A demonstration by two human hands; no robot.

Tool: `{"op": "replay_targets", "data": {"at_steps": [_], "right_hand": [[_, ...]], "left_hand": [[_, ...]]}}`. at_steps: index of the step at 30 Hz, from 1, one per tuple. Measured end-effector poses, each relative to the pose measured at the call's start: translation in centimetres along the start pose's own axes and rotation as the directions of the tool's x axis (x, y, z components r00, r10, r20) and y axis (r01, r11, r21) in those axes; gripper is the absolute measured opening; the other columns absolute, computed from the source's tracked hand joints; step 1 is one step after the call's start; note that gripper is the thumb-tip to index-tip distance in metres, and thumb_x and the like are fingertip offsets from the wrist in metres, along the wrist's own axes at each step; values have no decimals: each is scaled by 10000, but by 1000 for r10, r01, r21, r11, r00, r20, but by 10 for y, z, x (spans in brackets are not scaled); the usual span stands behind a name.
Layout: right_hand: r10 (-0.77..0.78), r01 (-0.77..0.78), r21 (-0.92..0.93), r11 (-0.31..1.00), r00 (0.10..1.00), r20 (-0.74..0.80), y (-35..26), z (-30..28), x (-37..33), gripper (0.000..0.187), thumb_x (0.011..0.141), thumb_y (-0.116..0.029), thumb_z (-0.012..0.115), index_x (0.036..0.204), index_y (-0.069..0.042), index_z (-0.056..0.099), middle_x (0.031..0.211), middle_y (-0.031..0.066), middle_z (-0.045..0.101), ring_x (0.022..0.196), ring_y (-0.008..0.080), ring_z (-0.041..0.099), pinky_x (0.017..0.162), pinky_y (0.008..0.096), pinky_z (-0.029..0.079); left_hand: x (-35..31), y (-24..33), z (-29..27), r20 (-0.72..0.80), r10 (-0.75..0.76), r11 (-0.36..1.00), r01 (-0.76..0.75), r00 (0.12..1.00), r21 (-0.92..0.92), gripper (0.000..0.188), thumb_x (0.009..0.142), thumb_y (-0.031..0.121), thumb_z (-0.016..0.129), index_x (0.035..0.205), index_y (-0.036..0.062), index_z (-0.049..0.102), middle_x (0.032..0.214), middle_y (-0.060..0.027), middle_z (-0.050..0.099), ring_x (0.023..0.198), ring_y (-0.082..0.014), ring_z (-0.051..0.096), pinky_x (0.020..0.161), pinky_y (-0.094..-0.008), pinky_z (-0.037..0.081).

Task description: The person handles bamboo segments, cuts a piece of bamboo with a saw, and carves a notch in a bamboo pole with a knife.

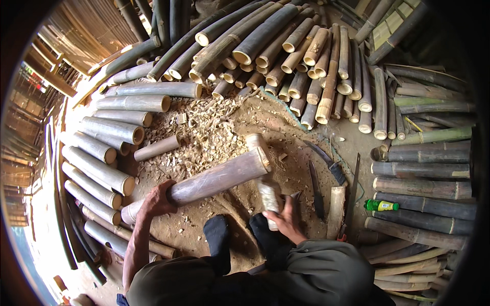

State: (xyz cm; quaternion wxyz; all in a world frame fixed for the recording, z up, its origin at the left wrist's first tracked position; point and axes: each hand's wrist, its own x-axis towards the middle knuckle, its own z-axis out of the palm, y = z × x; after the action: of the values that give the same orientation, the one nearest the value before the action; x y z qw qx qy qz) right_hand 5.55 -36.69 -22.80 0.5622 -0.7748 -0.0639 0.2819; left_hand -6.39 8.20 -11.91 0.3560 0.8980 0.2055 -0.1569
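While the left hand (pixel 155 200) is closed around the lower end of a long bamboo section (pixel 204 182), its grip is wrapped fully about the stem, which is held slanting up and away from that hand toward a wooden chopping block (pixel 256 144), where the far cut end is rested. A heavy blade (pixel 269 196) is clasped in the right hand (pixel 287 219); that grip is shut tight on the handle, and the blade is seen blurred just above the fingers, close under the far end of the bamboo section. Between the two hands, two dark-socked feet (pixel 218 229) are planted on the dirt floor (pixel 204 224). Beyond the left grip a heap of pale wood chips (pixel 199 135) is spread, and cut bamboo tubes (pixel 102 171) are stacked to its outer side. To the outer side of the right grip, two knives (pixel 321 176) are laid on the ground, and a green bottle (pixel 380 205) is lodged among more bamboo poles (pixel 423 188).
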Motion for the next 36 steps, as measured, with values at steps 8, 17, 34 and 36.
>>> {"op": "replay_targets", "data": {"at_steps": [8,17,34,36], "right_hand": [[176,143,-560,816,862,476,-31,81,30,1334,922,-594,733,1569,122,-189,1592,456,264,1459,505,425,1152,481,449],[18,-200,-733,650,969,-248,-39,-47,35,607,952,-344,727,1426,-5,556,1363,265,640,1286,421,608,1094,482,480],[277,-314,-881,355,935,-221,16,-158,-3,476,902,-339,784,1210,-28,596,1079,275,734,1060,481,708,891,569,555],[315,-307,-899,313,926,-206,13,-156,-4,472,900,-360,784,1188,-24,619,1075,272,735,1058,478,710,891,566,558]], "left_hand": [[-6,-93,-3,20,-51,947,42,999,320,968,520,239,968,1385,74,566,1278,-162,688,1209,-378,626,1041,-477,499],[-9,-33,34,-236,77,976,-25,969,215,655,621,130,822,1240,89,612,1114,-169,671,1098,-406,639,989,-504,497],[177,70,80,-127,331,935,-343,935,-87,1088,878,624,771,1673,99,244,1688,-223,334,1539,-394,352,1272,-585,291],[200,79,97,-127,361,930,-367,924,-22,1027,874,582,787,1648,97,317,1648,-224,403,1505,-428,383,1253,-582,321]]}}
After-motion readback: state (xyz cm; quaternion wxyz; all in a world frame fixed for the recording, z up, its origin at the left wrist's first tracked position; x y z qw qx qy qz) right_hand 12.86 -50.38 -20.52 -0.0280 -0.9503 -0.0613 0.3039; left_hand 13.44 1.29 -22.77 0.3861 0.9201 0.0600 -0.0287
